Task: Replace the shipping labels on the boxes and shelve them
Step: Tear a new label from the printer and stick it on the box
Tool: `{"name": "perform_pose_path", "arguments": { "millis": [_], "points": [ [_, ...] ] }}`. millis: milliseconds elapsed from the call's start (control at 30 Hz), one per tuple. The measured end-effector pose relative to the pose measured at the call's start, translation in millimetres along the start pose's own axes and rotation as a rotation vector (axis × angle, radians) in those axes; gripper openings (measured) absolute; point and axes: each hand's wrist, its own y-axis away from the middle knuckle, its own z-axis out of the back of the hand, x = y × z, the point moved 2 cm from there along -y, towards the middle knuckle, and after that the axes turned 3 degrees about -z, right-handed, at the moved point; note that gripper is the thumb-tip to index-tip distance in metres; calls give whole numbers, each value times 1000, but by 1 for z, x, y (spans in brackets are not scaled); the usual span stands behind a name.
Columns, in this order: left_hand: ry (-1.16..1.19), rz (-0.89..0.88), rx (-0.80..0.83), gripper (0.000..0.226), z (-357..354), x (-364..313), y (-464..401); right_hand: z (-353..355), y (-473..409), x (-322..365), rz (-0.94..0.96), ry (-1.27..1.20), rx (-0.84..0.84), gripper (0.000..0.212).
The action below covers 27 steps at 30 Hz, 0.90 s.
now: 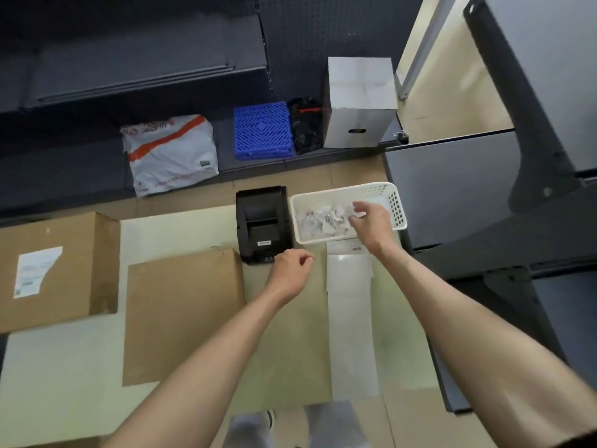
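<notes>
The right hand point(370, 221) reaches over the near rim of the white basket point(395, 205), fingers loosely spread above the torn paper scraps point(319, 219) lying in it, and I cannot tell whether it pinches a scrap or has nothing in it; the left hand point(292, 270) hovers loosely curled and holding nothing just in front of the black label printer point(262, 223), at the far corner of the near box point(182, 315); that box lies flat on the counter point(64, 367) with its brown top bare, so its old label seems to be off and no new one is on; a strip of white backing paper point(350, 318) runs down the counter on its right; the far box point(55, 273), to the left, carries a white label point(37, 271) with a torn-looking corner, and whether it is old or new I cannot tell; on the dark shelf point(97, 169) behind sit a grey mailer bag, a blue crate and a white carton, but neither brown box; so the relabelling looks partway done, and the shelving is all left to do.
</notes>
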Motion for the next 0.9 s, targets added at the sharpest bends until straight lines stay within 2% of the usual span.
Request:
{"name": "perform_pose_path", "arguments": {
  "millis": [167,267,500,600,767,900],
  "points": [
    [138,125,20,16,-19,10,-12,5,14,-7,49,24,-98,14],
    [231,185,16,13,-32,9,-23,3,30,-21,33,8,-104,16],
    [434,386,-16,36,-64,15,-35,-5,62,-79,-183,-13,-97,21],
    [472,424,-43,34,-71,17,-33,-9,67,-97,-259,-20,-55,26],
    [568,416,-38,21,-79,18,-22,-11,73,-104,-320,-198,-33,27],
    [569,403,-65,39,-78,23,-4,-10,85,-108,-321,-263,-57,33]
  ]
}}
